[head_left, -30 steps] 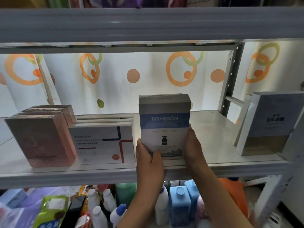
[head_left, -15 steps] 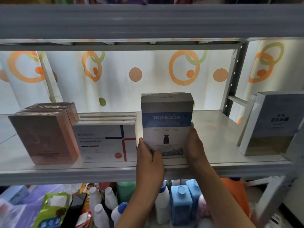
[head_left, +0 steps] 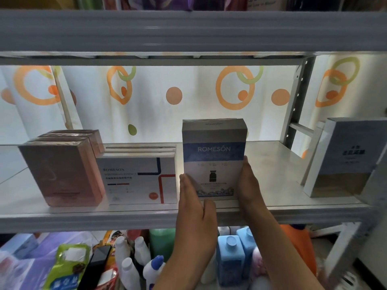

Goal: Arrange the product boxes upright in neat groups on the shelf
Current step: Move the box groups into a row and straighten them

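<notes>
On the middle shelf (head_left: 272, 162), w/ the backlit ring-print curtain (head_left: 188, 101) behind, three groups stand upright: pink boxes (head_left: 60, 172) near the left end, white Romeson boxes (head_left: 138, 181) touching them on the right, and the blue-grey ROMESÔN box (head_left: 213, 155) at centre front, just beside the white row w/ a thin gap between. A navy-and-white box (head_left: 345, 158) stands well apart at the right end by the upright post. Vs. a sec ago, almost nothing moved: box stays upright in the same spot, hands barely shifted, so this looks like final squaring-up, not carrying; the placement is prob. near done. Left hand (head_left: 194, 208) lies flat, fingers straight along the box's lower left edge and front; right hand (head_left: 249, 183) presses straight fingers on the lower right side. Box sandwiched between both palms, no curl visible.
</notes>
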`<action>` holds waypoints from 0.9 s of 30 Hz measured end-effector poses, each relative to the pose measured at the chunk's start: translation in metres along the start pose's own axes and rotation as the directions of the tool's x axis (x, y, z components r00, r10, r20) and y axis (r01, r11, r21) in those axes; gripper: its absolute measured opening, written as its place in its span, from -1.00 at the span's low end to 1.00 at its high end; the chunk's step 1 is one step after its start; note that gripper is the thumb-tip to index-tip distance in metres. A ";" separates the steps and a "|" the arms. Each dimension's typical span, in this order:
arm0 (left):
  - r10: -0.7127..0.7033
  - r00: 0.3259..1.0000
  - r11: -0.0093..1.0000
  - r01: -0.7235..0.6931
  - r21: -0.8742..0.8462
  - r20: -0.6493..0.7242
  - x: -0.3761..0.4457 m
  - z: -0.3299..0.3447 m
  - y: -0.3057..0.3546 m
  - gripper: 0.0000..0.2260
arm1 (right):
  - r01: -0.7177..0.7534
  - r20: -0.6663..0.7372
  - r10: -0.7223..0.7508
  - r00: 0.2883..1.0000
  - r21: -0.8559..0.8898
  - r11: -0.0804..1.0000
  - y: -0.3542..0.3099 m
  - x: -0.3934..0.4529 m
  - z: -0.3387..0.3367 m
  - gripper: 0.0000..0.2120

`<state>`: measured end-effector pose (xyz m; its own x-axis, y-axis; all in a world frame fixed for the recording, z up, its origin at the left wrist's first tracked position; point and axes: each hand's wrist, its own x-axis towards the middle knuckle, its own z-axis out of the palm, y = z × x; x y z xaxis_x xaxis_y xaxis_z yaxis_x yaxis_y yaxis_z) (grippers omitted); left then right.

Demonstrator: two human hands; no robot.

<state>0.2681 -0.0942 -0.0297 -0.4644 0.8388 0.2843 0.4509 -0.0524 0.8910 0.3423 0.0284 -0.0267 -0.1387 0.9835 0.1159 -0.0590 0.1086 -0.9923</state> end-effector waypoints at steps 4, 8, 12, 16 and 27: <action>-0.007 1.000 1.000 0.007 0.003 0.018 0.004 -0.003 0.000 -0.45 | 0.013 0.016 -0.013 1.000 -0.012 1.000 -0.004 -0.003 0.000 -0.53; -0.010 1.000 1.000 0.010 0.010 -0.005 0.001 -0.004 0.011 -0.43 | 0.014 0.034 -0.013 0.999 -0.021 1.000 -0.006 -0.006 -0.002 -0.51; 0.136 0.991 0.990 -0.136 0.025 0.011 -0.012 0.009 0.024 -0.42 | -0.010 0.033 0.011 0.999 -0.037 0.999 -0.004 -0.007 -0.012 -0.44; 0.218 0.972 0.975 -0.222 0.033 0.087 -0.012 0.034 0.034 -0.42 | 0.004 -0.025 -0.004 1.000 -0.029 1.000 -0.003 -0.008 -0.038 -0.48; 0.251 0.916 0.968 -0.233 -0.094 0.313 0.052 0.150 0.056 -0.42 | 0.210 -0.445 -0.281 0.850 -0.202 0.957 -0.007 -0.033 -0.153 -0.80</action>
<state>0.3831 0.0280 -0.0184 -0.0735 0.9248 0.3733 0.4729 -0.2972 0.8295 0.4980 0.0173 -0.0303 0.3386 0.8702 0.3579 0.1141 0.3396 -0.9336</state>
